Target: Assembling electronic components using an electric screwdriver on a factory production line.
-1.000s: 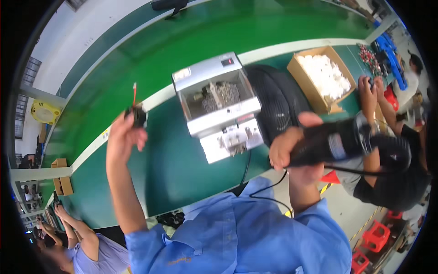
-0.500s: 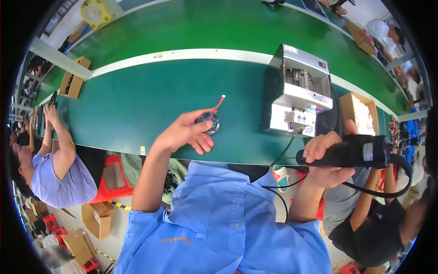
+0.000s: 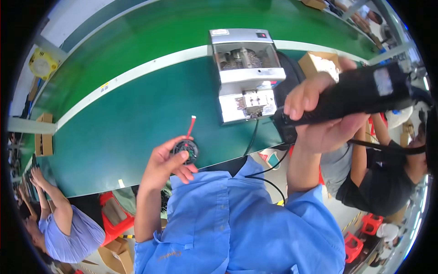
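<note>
My left hand (image 3: 162,165) pinches a small round black part (image 3: 190,147) by its rim, with the thumb on its face. A red lead (image 3: 191,128) with a white plug at its tip sticks up from the part. My right hand (image 3: 321,107) is wrapped round a thick black corded handheld tool (image 3: 360,93), raised at the right and close to the camera. A silver and black screw feeder (image 3: 246,73) with a clear window stands on the green table left of that tool. The tool's narrow end lies near the feeder's lower right side.
The green table (image 3: 127,114) has a pale rail along its far side. An open carton with white contents (image 3: 317,61) stands behind my right hand. Another carton (image 3: 44,137) is at the far left. Black cables (image 3: 269,171) hang off the near edge. Co-workers sit on both sides.
My view has turned, so the feeder appears further left. The black tool has come up and closer to the camera in my right hand. My left hand keeps the round part.
</note>
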`<state>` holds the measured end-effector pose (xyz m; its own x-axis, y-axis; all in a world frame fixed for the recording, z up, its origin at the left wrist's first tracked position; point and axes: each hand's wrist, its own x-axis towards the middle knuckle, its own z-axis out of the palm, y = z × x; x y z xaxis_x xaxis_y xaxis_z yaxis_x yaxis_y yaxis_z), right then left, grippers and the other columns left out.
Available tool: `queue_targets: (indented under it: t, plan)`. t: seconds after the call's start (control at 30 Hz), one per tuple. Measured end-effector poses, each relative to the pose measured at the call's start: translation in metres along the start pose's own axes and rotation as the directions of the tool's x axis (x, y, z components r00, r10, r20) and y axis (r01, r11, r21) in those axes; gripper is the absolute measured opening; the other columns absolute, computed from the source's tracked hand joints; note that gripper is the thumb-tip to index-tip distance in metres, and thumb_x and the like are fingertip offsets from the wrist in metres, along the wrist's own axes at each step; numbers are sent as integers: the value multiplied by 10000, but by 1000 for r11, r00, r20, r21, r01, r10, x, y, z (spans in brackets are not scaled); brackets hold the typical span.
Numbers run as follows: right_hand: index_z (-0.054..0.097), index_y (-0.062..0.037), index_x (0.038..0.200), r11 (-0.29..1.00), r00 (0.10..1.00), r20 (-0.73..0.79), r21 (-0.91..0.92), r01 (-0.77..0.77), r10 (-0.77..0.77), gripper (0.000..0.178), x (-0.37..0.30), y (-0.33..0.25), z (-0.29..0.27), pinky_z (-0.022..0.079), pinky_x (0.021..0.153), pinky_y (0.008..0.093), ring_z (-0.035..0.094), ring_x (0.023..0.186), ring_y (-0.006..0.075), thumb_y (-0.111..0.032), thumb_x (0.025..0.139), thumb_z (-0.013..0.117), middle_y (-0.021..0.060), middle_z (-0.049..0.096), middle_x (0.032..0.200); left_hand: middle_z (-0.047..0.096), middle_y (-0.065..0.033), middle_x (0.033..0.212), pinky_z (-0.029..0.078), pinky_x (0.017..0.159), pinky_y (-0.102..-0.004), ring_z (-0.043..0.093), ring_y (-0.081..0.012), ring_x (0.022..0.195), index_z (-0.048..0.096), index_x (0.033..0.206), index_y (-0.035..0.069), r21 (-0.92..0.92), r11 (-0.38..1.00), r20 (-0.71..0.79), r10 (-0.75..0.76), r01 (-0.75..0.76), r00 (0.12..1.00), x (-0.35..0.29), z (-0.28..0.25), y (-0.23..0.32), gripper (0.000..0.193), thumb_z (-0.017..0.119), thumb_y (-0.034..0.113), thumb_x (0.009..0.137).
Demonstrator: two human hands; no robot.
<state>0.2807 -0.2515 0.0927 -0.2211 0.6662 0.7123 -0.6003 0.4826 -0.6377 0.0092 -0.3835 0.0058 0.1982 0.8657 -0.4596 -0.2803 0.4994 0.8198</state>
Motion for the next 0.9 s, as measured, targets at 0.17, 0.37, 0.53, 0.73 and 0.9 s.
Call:
queue_targets:
  t: [0.17,0.37,0.53,0.73,0.9]
  plan:
    - [178,13,1402,995,997,-22,-75,71,-73,888,25,7,17,458,480,319,519,519,185,-679,887,386,97,497,717,666,-199,763,565,485,-303,682,-236,598,431,1321,-9,38,999,25,1,-2,1000,10,25,-9,438,572,137,933]
    - [346,66,1278,937,988,-150,-337,-88,39,834,20,30,35,418,437,271,504,471,163,-608,839,567,105,528,639,665,-199,765,565,483,-307,679,-236,590,436,1321,9,-47,997,-74,60,-64,995,15,33,-16,426,554,149,937]
    - [272,-20,1348,931,975,-163,-306,-197,153,838,1,17,28,455,470,314,500,506,189,-628,838,544,96,492,684,667,-191,770,570,504,-307,679,-225,601,443,1317,28,-83,991,-123,97,-108,988,17,36,-15,422,552,179,939]
    - [198,-52,1415,991,995,-67,117,-67,75,965,-25,11,57,494,571,357,535,604,221,-729,795,493,127,531,752,669,-188,793,570,528,-291,687,-229,634,404,1339,11,-102,992,-58,74,-80,996,22,37,-16,448,549,174,948]
    - [108,-113,1467,995,993,82,33,-94,91,1001,-32,26,73,484,538,360,538,558,216,-742,781,477,89,528,778,663,-161,787,579,554,-305,679,-219,629,391,1352,6,-159,985,-33,65,-70,997,24,39,-20,468,563,158,944]
